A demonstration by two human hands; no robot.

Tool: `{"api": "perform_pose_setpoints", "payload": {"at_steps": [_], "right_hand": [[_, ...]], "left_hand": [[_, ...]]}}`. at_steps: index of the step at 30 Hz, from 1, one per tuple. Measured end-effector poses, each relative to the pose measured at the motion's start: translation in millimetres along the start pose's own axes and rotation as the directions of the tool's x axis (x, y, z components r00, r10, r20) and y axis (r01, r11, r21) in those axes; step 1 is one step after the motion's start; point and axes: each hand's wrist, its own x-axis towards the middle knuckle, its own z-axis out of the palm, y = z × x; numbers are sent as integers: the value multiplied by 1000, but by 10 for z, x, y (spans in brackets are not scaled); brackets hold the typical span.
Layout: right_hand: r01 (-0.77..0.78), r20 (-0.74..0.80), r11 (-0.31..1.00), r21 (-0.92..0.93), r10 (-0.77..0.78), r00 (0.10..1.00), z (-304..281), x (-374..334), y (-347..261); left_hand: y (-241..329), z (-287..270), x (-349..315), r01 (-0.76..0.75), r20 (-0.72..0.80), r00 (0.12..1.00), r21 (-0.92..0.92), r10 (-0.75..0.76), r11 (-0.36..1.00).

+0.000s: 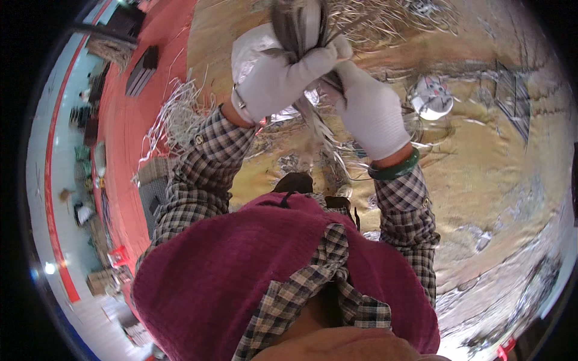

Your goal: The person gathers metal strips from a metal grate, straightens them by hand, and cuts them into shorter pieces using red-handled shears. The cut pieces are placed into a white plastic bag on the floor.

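A bundle of thin grey and white flat strips (295, 27) is held up in front of me, its upper end blurred. My left hand (268, 84), in a white knitted glove, is closed around the bundle with the thumb across it. On the right, my right hand (373, 114), also gloved in white, is closed on the bundle just below the left thumb. Loose strip ends (319, 129) hang down between my wrists. The right fingertips are partly hidden behind the strips and the other hand.
Loose pale strips (397, 21) lie spread at the far side, and a tangle of white strips (180, 114) lies to the left. A small white round container (433, 102) stands to the right on the crinkled tan sheet (481, 174). Dark stacked slabs (142, 71) rest on the red floor (123, 156).
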Motion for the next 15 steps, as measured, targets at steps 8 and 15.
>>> {"api": "perform_pose_setpoints", "payload": {"at_steps": [8, 15], "right_hand": [[43, -51, 943, 331, -28, 998, 331, 432, -335], [-51, 286, 999, 18, 44, 957, 1010, 858, -539]], "left_hand": [[76, -347, 178, -446, -159, 894, -405, 419, 798], [310, -1806, -15, -482, -121, 797, -718, 592, 503]]}}
